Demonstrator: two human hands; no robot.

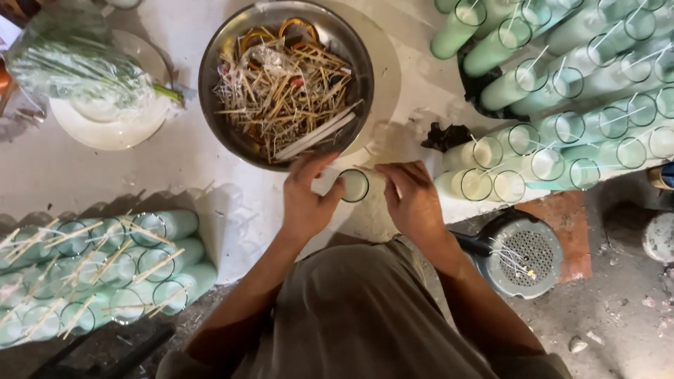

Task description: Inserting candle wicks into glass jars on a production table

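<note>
My left hand (307, 200) grips a glass tube filled with pale wax (349, 185), lying on its side with the open mouth toward me. My right hand (413, 200) is at the mouth of that glass, fingers pinched near its rim; what they pinch is too small to tell. Just beyond both hands stands a metal bowl (210, 84) full of thin wooden sticks (281, 91) and a few white wicks.
Stacked wax-filled glasses lie at the right (562, 126), and another stack with sticks across their mouths lies at the lower left (105, 267). A white plate (105, 130) with a plastic-wrapped bundle (70, 63) sits upper left. A round grey perforated device (523, 256) rests on the floor.
</note>
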